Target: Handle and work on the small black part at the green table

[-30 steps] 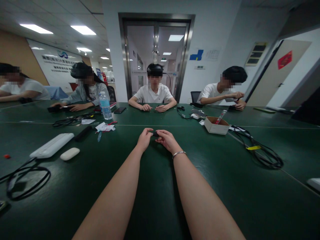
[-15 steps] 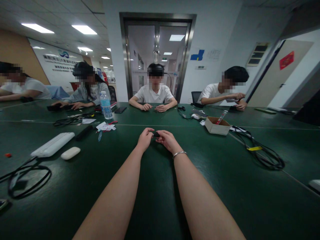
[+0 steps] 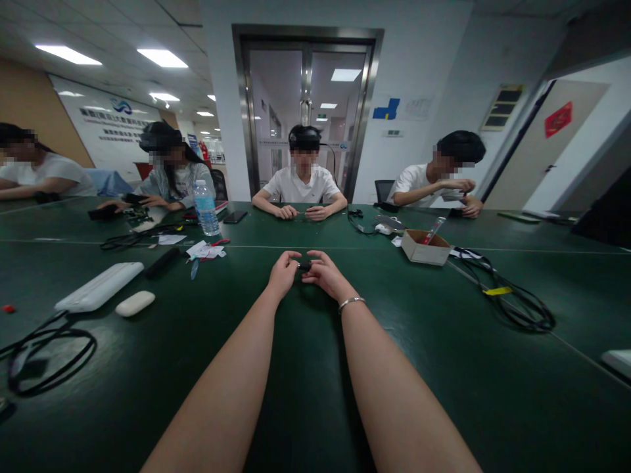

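Observation:
Between my two hands, just above the green table (image 3: 315, 361), is a small black object with a shiny end (image 3: 305, 267), too small to name surely. My left hand (image 3: 282, 276) pinches its shiny end from the left. On the other side my right hand (image 3: 326, 274), with a silver bangle (image 3: 351, 301) at the wrist, grips the black part. The right index finger is raised and arched over it. My fingers partly hide the object.
Left of my arms lie a white power bank (image 3: 100, 287), a white oval case (image 3: 135, 303) and a coiled black cable (image 3: 54, 361). A water bottle (image 3: 206, 210) stands farther off. To the right are an open box (image 3: 426, 247) and cables (image 3: 517, 305). Several people sit opposite.
My right index finger has lifted and the hands have shifted slightly, still holding the small black object. The person at the left has raised a hand with a dark thing. My view has turned slightly right.

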Demonstrator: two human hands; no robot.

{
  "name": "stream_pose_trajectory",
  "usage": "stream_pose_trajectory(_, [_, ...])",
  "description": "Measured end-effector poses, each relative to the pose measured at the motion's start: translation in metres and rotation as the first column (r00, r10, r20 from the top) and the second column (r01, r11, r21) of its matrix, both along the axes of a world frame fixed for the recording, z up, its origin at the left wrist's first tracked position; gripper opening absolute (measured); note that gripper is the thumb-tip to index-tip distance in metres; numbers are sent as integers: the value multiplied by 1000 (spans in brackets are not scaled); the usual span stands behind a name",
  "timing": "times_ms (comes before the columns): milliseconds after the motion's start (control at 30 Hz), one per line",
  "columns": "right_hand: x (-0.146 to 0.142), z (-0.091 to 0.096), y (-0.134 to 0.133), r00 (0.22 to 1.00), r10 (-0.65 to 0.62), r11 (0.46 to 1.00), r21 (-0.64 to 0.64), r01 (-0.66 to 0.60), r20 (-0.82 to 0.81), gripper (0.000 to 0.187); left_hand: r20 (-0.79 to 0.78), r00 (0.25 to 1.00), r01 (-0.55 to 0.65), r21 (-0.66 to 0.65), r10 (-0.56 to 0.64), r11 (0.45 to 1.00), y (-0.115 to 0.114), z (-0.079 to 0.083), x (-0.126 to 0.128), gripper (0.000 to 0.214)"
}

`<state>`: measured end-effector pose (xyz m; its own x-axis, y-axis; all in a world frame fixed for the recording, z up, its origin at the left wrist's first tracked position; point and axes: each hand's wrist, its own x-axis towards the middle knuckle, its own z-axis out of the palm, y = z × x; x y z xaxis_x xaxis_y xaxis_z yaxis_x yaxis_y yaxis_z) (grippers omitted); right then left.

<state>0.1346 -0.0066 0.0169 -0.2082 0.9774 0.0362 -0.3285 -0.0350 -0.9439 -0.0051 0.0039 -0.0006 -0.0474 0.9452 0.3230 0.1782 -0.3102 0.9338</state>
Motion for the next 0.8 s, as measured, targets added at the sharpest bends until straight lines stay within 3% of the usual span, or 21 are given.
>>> stream_pose_trajectory(133, [1,1,-1,995,63,998,-35,-61,77,14,-5,1000,-1,1,1,1000,-2,2,0,24])
stream_pose_trajectory(300, [1,0,0,997,76,997,-6,-76,26,25,-5,1000,-26,23,26,999,2,-1,0,24])
stream_pose_trajectory(433, [1,-1,1,993,90,996,-29,-88,76,8,-13,1000,-12,14,12,1000,5,-4,0,24])
stream_pose_trajectory(567, [2,-1,1,993,110,994,23,-111,30,26,-16,1000,-17,14,17,1000,5,-4,-1,24])
stream_pose_trajectory(700, [2,-1,0,991,115,993,-29,-113,64,15,-18,1000,-16,10,16,1000,3,-2,0,24])
stream_pose_trajectory(800, [3,-1,-1,991,115,993,21,-116,65,28,-15,1000,-19,14,19,1000,1,0,1,24])
